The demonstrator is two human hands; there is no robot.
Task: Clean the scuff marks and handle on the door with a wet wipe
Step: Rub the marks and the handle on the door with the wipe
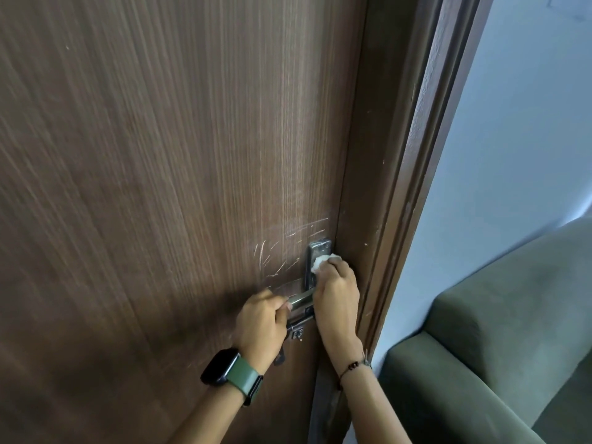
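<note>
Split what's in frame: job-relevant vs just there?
Job:
door
scuff marks
lever handle and its metal plate
wet wipe, pressed on the plate by the right hand
left hand, gripping the lever

Just there:
green sofa
wall
smartwatch

White wipe [321, 262] bunched on handle plate [317, 251]; scuffs [282, 254] apparently remain.
</note>
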